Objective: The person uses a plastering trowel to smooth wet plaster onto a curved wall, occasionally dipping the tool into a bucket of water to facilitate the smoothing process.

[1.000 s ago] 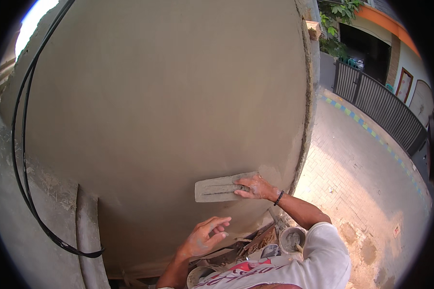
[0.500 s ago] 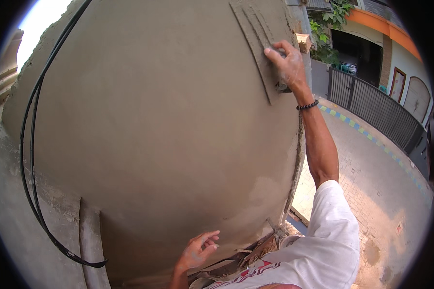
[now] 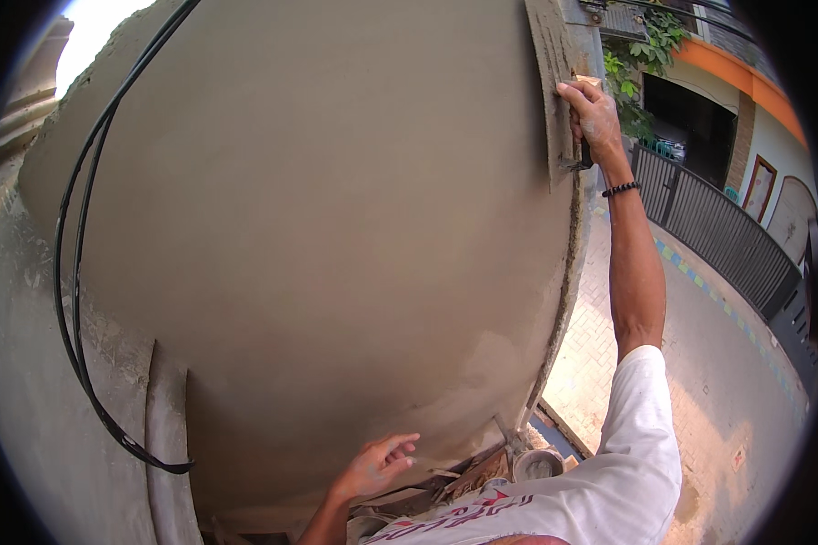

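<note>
My right hand (image 3: 596,116), with a dark bead bracelet (image 3: 621,189) on the wrist, is closed round the handle of a plastering trowel (image 3: 552,109). The trowel's long, mortar-smeared blade stands nearly upright at the right edge of the smooth, wet-looking plastered wall (image 3: 318,209). Whether the blade fully touches the wall there, I cannot tell. Low in the view, in front of the wall's lower part, my left hand (image 3: 380,465) holds nothing; its fingers are loosely bent and apart.
Black cables (image 3: 71,263) hang in a loop at the left. Boards and a round bucket (image 3: 538,465) are below me. Beyond the wall's rough right edge lies a paved street (image 3: 691,363), far down, with a dark metal gate (image 3: 709,209) and leafy plants (image 3: 641,68).
My right hand has carried the trowel rightward to the wall's edge, and the blade now stands more upright. My left hand has barely moved. The view has shifted slightly.
</note>
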Available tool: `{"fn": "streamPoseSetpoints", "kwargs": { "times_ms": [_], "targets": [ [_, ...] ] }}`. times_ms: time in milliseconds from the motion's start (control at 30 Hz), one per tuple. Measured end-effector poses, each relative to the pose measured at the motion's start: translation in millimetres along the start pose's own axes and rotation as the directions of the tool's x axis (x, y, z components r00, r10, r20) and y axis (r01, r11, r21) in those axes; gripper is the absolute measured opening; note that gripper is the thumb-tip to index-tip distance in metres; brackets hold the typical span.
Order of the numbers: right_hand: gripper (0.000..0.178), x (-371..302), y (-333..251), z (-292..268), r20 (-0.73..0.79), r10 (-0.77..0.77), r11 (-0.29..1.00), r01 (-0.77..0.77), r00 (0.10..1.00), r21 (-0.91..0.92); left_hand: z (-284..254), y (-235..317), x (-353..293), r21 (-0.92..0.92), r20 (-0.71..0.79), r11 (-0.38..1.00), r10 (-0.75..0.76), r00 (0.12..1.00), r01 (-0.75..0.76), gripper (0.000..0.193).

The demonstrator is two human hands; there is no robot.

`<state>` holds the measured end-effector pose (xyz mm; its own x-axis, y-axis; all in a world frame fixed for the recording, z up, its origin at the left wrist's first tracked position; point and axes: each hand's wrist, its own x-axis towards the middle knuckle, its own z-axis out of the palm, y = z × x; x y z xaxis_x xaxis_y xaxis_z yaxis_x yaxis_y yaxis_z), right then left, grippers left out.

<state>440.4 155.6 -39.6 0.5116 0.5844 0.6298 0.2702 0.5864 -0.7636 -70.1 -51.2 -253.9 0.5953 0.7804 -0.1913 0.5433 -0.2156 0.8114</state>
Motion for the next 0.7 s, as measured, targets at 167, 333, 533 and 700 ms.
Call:
{"fn": "streamPoseSetpoints", "kwargs": {
  "times_ms": [167,333,533,700],
  "targets": [
    [0.044,-79,-10,90,0.023,-0.317,0.911,0.311,0.948,-0.272,-3,-13,-7,-0.084,-0.024,0.994,-0.071,0.997,0.069,0.042],
    [0.03,-229,-10,153,0.604,-0.258,0.828,0.494,0.754,-0.264,1,17,39,0.023,0.126,0.998,0.047,0.991,-0.05,0.044],
    [0.038,-115,-71,107,0.294,-0.472,0.782,0.549,0.831,-0.294,11,2,12,-0.018,0.105,0.998,0.063,0.992,-0.062,0.046],
    [0.042,27,-122,82,0.205,-0.569,0.728,0.603,0.797,-0.326,7,-42,-12,0.006,0.037,0.999,-0.042,0.998,0.042,0.045]
  ]
}}
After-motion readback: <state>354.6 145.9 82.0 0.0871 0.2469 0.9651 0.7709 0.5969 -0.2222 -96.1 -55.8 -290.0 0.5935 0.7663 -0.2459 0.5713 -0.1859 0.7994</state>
